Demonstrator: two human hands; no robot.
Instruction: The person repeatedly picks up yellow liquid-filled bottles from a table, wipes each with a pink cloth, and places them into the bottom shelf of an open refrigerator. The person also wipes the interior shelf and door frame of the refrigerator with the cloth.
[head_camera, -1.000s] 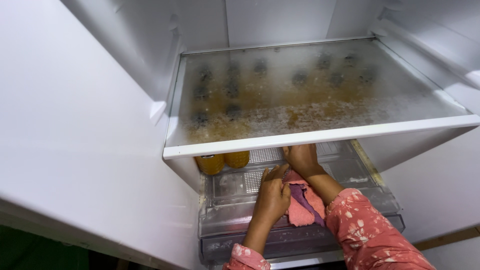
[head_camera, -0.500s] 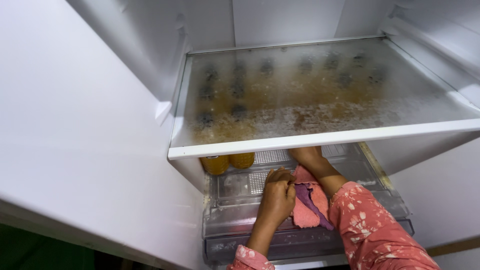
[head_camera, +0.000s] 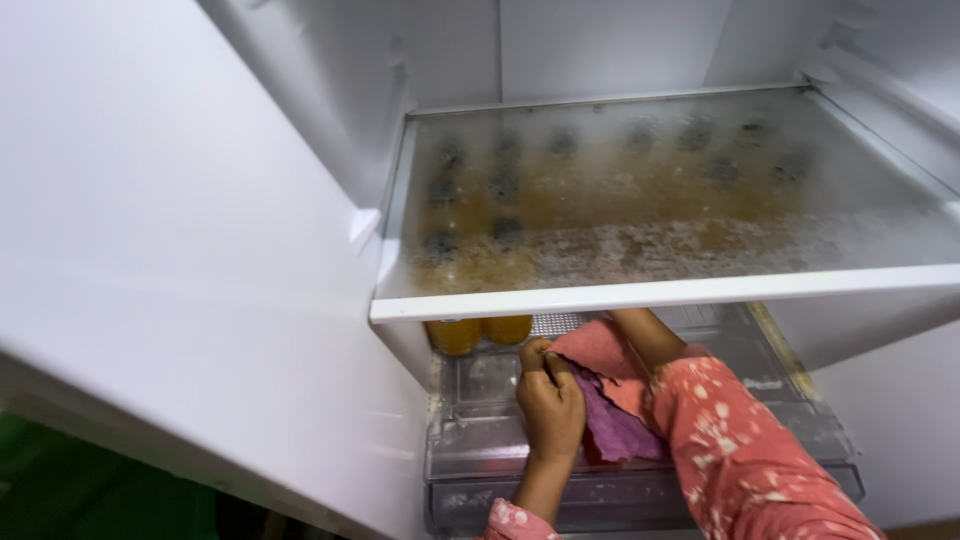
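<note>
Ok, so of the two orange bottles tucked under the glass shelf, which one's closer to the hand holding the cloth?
The right-hand orange bottle, just above the left hand; the other bottle stands farther left.

- The right hand was out of sight behind the shelf's (head_camera: 640, 296) white front edge; only the forearm (head_camera: 650, 335) and patterned sleeve (head_camera: 745, 455) showed
- The two orange bottles (head_camera: 478, 333) were cut off by that edge, tops hidden
- Dark round shapes (head_camera: 505, 230) under the fogged glass were too blurred to name
- The left hand (head_camera: 550, 405) covered part of the pink cloth (head_camera: 600, 350)
- The drawer's (head_camera: 470, 470) contents were unclear
</note>
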